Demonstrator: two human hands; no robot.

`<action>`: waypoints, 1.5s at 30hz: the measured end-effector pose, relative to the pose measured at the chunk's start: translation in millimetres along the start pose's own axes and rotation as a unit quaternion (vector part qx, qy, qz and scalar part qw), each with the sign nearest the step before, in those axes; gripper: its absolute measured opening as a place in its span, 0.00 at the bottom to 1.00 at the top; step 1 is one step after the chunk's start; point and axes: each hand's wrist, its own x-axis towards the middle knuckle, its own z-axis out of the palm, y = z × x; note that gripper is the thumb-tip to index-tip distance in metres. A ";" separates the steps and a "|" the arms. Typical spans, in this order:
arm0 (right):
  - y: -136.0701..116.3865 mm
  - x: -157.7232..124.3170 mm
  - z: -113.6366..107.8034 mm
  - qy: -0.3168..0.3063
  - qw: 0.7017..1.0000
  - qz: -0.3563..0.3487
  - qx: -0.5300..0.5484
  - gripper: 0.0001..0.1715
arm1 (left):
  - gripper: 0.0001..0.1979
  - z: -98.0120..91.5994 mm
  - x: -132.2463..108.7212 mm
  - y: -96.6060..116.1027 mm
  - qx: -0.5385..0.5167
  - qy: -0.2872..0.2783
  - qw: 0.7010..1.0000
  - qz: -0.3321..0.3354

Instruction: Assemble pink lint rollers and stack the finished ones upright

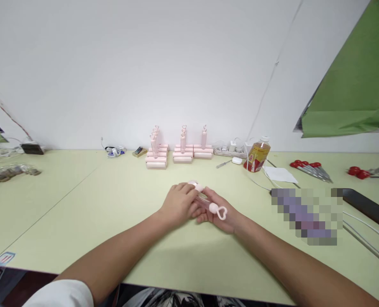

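A pink lint roller (213,208) with a clear-looking handle and a heart-shaped loop at its end is held between my two hands, above the front middle of the table. My left hand (181,202) is closed over its far end from the left, hiding part of it. Under the handle lies my right hand (219,211), fingers curled around it, the heart loop pointing toward my right wrist. A pale, rounded part of the roller shows beyond my left fingers. Similar pink lint rollers (183,160) stand with handles upright in short rows by the wall.
On the light green table (119,226), a bottle with yellow liquid (258,155) stands near a power strip (229,152). Red-handled tools (307,166) and a dark flat object (368,207) lie to the right, with a pixelated patch nearby. Cables (115,151) lie at the back left.
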 end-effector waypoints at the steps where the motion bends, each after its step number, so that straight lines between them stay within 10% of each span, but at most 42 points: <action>1: 0.8 1.0 -3.2 0.006 1.000 -0.003 -0.011 0.20 | 0.15 0.5 -1.2 2.1 -0.019 -0.018 0.999 0.031; 5: 0.4 5.5 -12.4 0.073 0.996 -0.016 -0.046 0.28 | 0.16 -3.9 -0.4 -5.4 -0.137 -0.005 0.988 0.077; 9: -1.9 6.1 -11.1 0.063 0.993 -0.041 -0.090 0.47 | 0.17 -10.7 7.4 -34.7 -0.226 0.079 0.960 -0.146; 13: 0.6 6.3 -7.7 0.080 0.986 -0.083 -0.118 0.58 | 0.24 -11.2 13.7 -53.9 -0.445 -0.083 0.848 -0.276; 16: 1.5 6.9 -6.9 0.096 0.983 -0.091 -0.128 0.62 | 0.26 -9.7 16.6 -61.8 -0.535 -0.085 0.793 -0.277; 22: -2.2 6.0 -4.4 0.133 0.979 -0.088 -0.124 0.57 | 0.26 -14.1 14.8 -98.4 -0.318 0.068 0.890 -0.319; 29: -6.2 4.4 -0.5 0.181 0.974 -0.079 -0.109 0.52 | 0.22 -20.3 5.0 -131.5 -0.096 0.004 0.977 -0.191; 36: -5.8 5.8 -2.6 0.184 0.974 -0.111 -0.075 0.50 | 0.15 -15.3 13.1 -83.2 -0.144 0.155 0.958 -0.195; 40: -4.7 3.1 -1.5 0.148 0.978 -0.126 -0.081 0.48 | 0.24 -2.2 13.7 -37.1 -0.417 0.072 0.872 -0.246; 45: -5.7 4.0 -7.5 0.194 0.968 -0.125 -0.097 0.19 | 0.23 1.6 12.9 -32.9 -0.533 0.009 0.797 -0.285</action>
